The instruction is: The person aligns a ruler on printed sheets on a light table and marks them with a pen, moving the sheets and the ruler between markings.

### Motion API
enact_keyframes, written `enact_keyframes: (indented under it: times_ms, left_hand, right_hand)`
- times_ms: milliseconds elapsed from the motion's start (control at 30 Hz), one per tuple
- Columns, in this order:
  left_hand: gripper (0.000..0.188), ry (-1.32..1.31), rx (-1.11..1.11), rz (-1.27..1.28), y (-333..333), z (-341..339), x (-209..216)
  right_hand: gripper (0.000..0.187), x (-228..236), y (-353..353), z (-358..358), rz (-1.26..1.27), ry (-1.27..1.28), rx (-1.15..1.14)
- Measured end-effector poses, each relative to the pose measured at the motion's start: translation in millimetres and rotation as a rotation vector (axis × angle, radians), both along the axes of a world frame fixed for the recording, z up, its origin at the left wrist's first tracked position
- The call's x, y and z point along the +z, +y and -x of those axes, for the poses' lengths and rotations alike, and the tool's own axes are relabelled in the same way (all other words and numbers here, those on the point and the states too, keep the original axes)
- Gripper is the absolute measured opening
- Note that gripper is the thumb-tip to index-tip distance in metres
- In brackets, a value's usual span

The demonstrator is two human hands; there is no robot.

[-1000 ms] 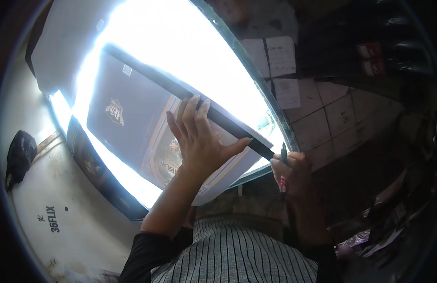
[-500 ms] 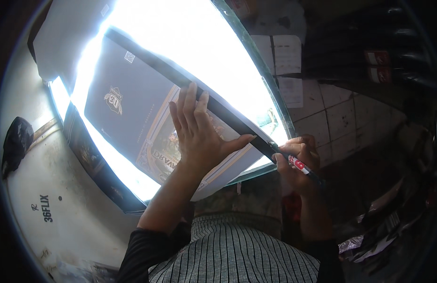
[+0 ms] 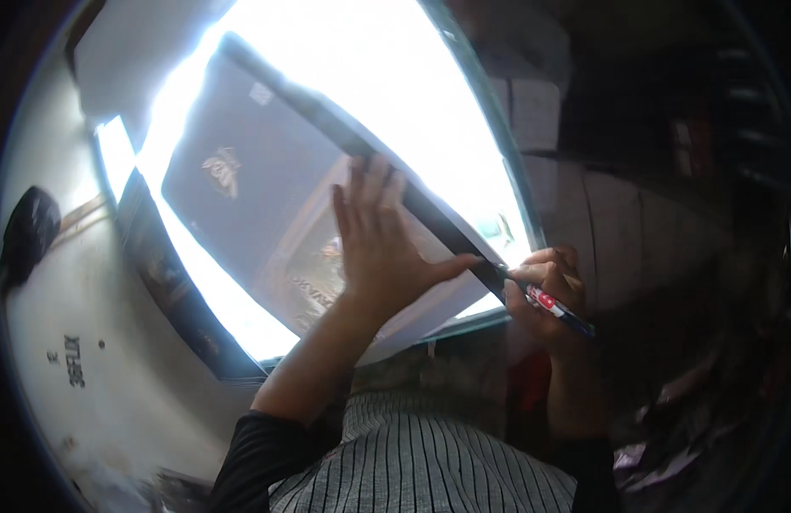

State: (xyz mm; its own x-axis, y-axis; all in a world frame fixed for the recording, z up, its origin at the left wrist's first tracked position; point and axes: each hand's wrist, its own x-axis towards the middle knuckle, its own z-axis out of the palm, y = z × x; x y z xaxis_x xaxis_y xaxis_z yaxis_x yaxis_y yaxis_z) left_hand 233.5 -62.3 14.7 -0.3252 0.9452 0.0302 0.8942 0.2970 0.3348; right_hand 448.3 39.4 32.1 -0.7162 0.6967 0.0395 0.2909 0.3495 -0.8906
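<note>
My left hand (image 3: 380, 256) lies flat with its fingers apart. It presses on a long black straightedge (image 3: 434, 221) and on the printed sheet (image 3: 216, 128) beneath it. The sheet is greyish with an emblem and a framed picture, and my wrist and palm cover part of that picture. At the straightedge's near right end, my right hand (image 3: 551, 295) is closed round a marker pen (image 3: 549, 301) with a red and white barrel and a dark end. The pen's tip points at the straightedge's edge; motion blur hides whether it touches the sheet.
Under the sheet is a brightly lit glass-topped table (image 3: 387, 68) with a greenish edge. A dark printed strip (image 3: 182, 291) lies along its left side. Further left are a white surface (image 3: 96, 299) and a black bundle (image 3: 29, 227). Pale tiles (image 3: 622, 209) show dimly at right.
The whole scene has shifted slightly to the right and blurred. Both hands keep their places on the straightedge and the pen, with the pen's tip still at the straightedge's near end.
</note>
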Motion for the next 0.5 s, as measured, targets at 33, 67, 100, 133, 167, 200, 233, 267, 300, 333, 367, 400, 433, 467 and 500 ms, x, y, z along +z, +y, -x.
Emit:
enact_keyframes:
  times_ms: [33, 67, 100, 133, 167, 200, 233, 267, 300, 333, 367, 400, 433, 467, 500]
  left_hand:
    - [0.118, -0.051, 0.002, -0.005, 1.9, -6.2, 4.9]
    - [0.118, -0.114, 0.013, -0.036, 5.4, -14.6, 9.9]
    - [0.118, -0.176, 0.019, -0.052, 5.3, -24.3, 15.2]
    - [0.114, -0.202, 0.028, -0.048, 4.7, -29.1, 22.6]
    - [0.114, -0.179, 0.050, -0.056, 2.1, -32.6, 27.9]
    - [0.116, -0.188, 0.046, -0.071, 2.5, -36.9, 31.6]
    - [0.118, -0.198, 0.042, -0.086, 2.6, -39.8, 34.9]
    - [0.115, -0.204, 0.031, -0.109, 2.0, -41.1, 37.3]
    - [0.115, -0.197, 0.041, -0.125, 0.0, -40.7, 36.9]
    - [0.112, -0.228, 0.026, -0.128, -3.3, -40.5, 35.6]
    - [0.109, -0.260, 0.011, -0.129, -6.6, -39.6, 33.0]
    - [0.108, -0.252, 0.014, -0.121, -6.9, -40.2, 33.4]
    - [0.108, -0.251, 0.032, -0.127, -8.0, -39.9, 31.2]
    - [0.108, -0.268, 0.040, -0.159, -9.9, -39.0, 26.8]
    - [0.108, -0.284, 0.048, -0.197, -6.0, -37.1, 23.9]
  right_hand:
    - [0.015, 4.9, 5.8, 2.7, -0.030, 0.003, 0.014]
    - [0.015, 12.6, 14.3, 6.3, -0.052, 0.025, 0.043]
    - [0.014, 20.6, 18.8, 8.9, -0.085, -0.012, 0.053]
    - [0.014, 29.1, 21.8, 14.6, -0.120, -0.046, 0.061]
    - [0.014, 35.5, 24.3, 21.4, -0.126, -0.022, 0.082]
    - [0.013, 44.1, 29.0, 26.9, -0.152, -0.045, 0.101]
    - [0.013, 52.0, 33.1, 32.5, -0.178, -0.069, 0.119]
    - [0.012, 59.2, 36.3, 37.9, -0.192, -0.071, 0.141]
    - [0.012, 59.5, 36.7, 43.7, -0.208, -0.063, 0.152]
    - [0.012, 57.9, 36.5, 49.6, -0.207, -0.070, 0.169]
    - [0.012, 53.9, 36.3, 56.1, -0.204, -0.078, 0.187]
    - [0.012, 49.5, 39.5, 63.1, -0.259, -0.079, 0.213]
    - [0.012, 46.6, 43.4, 71.8, -0.264, -0.077, 0.231]
    - [0.011, 43.8, 47.0, 83.8, -0.269, -0.085, 0.245]
    - [0.011, 43.2, 54.9, 96.7, -0.281, -0.094, 0.260]
